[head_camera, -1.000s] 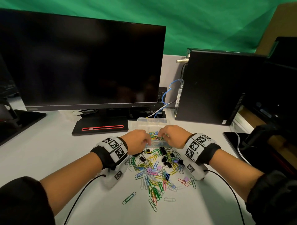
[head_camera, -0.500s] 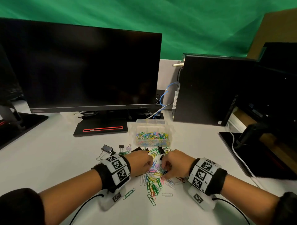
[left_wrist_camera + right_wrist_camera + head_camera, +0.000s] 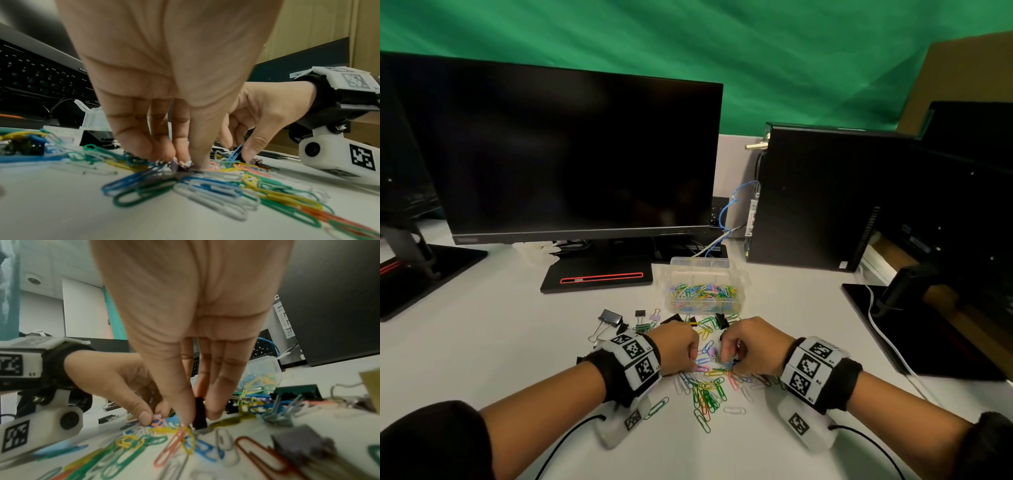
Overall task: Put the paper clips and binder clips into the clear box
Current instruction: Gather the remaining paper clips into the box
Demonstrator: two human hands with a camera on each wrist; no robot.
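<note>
The clear box (image 3: 703, 274) stands open behind the pile, with several coloured paper clips inside. A heap of loose paper clips (image 3: 709, 387) lies on the white desk between my wrists. Both hands reach down into its far end. My left hand (image 3: 693, 363) pinches a small purple binder clip (image 3: 182, 166) with thumb and fingertips (image 3: 144, 146). My right hand (image 3: 726, 361) pinches a black binder clip (image 3: 200, 413) upright between thumb and fingers. More binder clips (image 3: 610, 317) lie to the left of the pile.
A black monitor (image 3: 571, 154) on its base (image 3: 599, 275) stands behind the box. A black computer tower (image 3: 822, 195) is at the back right, with blue cables (image 3: 729, 209) beside it. Other monitor stands (image 3: 914, 329) flank the desk on both sides.
One second ago both hands were over the box. They have drawn back toward me to the pile and now pinch clips there; the box is uncovered.
</note>
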